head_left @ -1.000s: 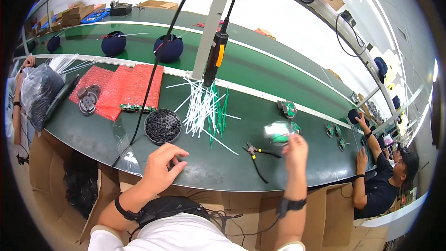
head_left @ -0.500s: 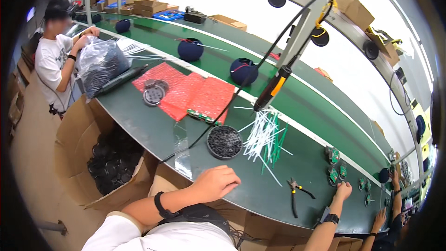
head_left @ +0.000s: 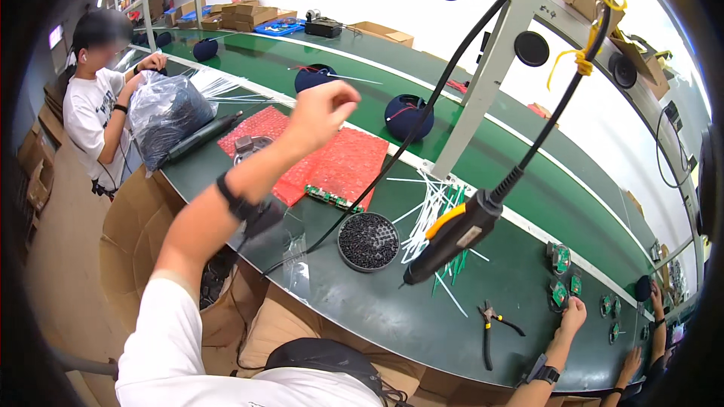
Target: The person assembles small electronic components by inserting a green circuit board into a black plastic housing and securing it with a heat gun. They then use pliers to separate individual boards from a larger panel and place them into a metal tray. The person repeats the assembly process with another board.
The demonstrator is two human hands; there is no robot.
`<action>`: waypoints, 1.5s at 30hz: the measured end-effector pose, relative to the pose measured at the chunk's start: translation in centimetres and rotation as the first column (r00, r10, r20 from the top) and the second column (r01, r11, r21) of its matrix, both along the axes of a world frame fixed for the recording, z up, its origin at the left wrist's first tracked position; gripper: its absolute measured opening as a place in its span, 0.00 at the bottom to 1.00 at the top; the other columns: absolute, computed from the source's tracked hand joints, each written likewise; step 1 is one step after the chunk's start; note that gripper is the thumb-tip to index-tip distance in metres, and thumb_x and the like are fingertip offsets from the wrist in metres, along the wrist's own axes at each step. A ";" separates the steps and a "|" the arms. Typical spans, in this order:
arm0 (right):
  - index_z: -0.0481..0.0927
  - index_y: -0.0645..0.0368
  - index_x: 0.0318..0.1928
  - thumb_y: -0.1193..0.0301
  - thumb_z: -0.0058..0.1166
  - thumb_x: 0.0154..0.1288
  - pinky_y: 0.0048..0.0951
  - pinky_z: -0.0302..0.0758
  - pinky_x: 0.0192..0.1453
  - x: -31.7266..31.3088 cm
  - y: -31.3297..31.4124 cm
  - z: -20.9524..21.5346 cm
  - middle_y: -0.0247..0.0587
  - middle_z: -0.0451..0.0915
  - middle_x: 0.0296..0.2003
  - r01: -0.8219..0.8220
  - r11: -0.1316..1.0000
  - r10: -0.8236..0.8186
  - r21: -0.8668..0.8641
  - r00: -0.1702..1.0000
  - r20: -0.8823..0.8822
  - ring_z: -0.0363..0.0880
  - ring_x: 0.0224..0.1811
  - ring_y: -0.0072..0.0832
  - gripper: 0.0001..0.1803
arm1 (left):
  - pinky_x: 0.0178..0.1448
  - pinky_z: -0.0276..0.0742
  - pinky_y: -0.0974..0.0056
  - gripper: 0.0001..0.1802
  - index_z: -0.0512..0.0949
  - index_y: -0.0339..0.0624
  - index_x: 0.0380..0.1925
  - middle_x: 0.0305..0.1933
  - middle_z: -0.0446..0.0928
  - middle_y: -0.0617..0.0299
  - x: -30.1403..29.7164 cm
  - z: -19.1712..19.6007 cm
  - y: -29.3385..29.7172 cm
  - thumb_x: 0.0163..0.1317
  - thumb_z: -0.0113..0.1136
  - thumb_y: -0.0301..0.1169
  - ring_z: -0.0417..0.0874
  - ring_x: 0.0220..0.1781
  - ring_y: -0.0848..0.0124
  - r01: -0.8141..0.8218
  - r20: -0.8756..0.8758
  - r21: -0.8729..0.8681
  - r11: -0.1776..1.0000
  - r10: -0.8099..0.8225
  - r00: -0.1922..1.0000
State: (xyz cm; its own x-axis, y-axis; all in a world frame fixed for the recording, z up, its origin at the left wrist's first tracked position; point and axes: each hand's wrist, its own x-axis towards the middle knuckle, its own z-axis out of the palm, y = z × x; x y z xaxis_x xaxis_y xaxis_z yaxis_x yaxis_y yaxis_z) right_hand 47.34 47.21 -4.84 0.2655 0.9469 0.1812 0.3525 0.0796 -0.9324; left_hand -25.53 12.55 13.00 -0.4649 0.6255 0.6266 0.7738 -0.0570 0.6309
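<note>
My left hand [head_left: 320, 114] is raised over the red bubble wrap [head_left: 348, 158], in front of a dark blue ball-shaped housing [head_left: 313, 77] on the belt. Its fingers are bent but apart, and nothing shows in them. On the right, my right hand [head_left: 575, 316] has its fingers together at the lower edge of a round part with a green circuit board [head_left: 558, 294]; whether it grips that part is hidden. Two similar boards lie just beyond. Between my hands hangs a black and orange electric screwdriver [head_left: 460, 234], tip down, beside white and green cable ties [head_left: 419, 234].
A round dish of small black screws [head_left: 368, 242] and yellow-handled cutters [head_left: 490, 332] lie on the green table. A cable crosses the bench. A cardboard box [head_left: 136, 218] stands at the left. Co-workers sit at the far left and right; a plastic bag [head_left: 170, 113] lies left.
My left hand has risen from the table's front edge and reached forward over the bubble wrap. The screwdriver has swung nearer to me. My right hand stays by the circuit boards.
</note>
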 end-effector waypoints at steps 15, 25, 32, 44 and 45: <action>0.82 0.57 0.40 0.72 0.62 0.69 0.18 0.64 0.24 -3.6 -3.0 2.8 0.26 0.78 0.27 -0.126 0.990 0.128 -0.056 0.991 0.028 0.70 0.22 0.14 0.04 | 0.65 0.78 0.48 0.39 0.81 0.46 0.55 0.53 0.78 0.47 -1.8 -4.9 18.9 0.40 0.86 0.44 0.78 0.61 0.46 -0.274 -0.493 -0.414 0.868 0.039 0.869; 0.80 0.60 0.41 0.74 0.60 0.71 0.21 0.74 0.34 -8.2 -8.2 7.7 0.32 0.81 0.32 -0.360 0.930 0.359 0.069 0.933 0.029 0.76 0.29 0.17 0.03 | 0.63 0.78 0.53 0.38 0.78 0.33 0.55 0.52 0.79 0.54 8.6 3.4 -11.7 0.45 0.85 0.37 0.83 0.54 0.58 -0.199 -0.141 0.138 0.970 0.218 0.966; 0.66 0.68 0.73 0.53 0.76 0.55 0.59 0.61 0.78 -14.9 -25.7 10.5 0.61 0.66 0.73 -0.682 0.701 0.519 -0.207 0.289 0.805 0.64 0.76 0.55 0.52 | 0.51 0.76 0.56 0.37 0.81 0.41 0.46 0.45 0.79 0.55 20.8 3.3 -19.0 0.37 0.88 0.46 0.81 0.46 0.59 0.201 -0.424 -0.260 0.944 -0.299 0.855; 0.78 0.66 0.54 0.77 0.66 0.61 0.38 0.77 0.45 -14.3 -30.3 7.4 0.50 0.78 0.43 -0.579 0.807 0.482 0.117 0.760 0.435 0.79 0.40 0.44 0.21 | 0.63 0.71 0.49 0.40 0.78 0.42 0.52 0.54 0.74 0.53 27.1 1.3 -7.6 0.43 0.82 0.52 0.74 0.60 0.50 0.317 -0.331 -0.566 0.761 -0.562 0.758; 0.79 0.66 0.50 0.76 0.69 0.59 0.33 0.77 0.41 -15.7 -31.4 7.8 0.47 0.79 0.38 -0.606 0.792 0.559 0.080 0.771 0.305 0.79 0.34 0.40 0.20 | 0.65 0.70 0.49 0.40 0.77 0.43 0.53 0.56 0.74 0.53 27.7 0.9 -6.5 0.43 0.83 0.51 0.73 0.63 0.50 0.297 -0.384 -0.550 0.781 -0.552 0.740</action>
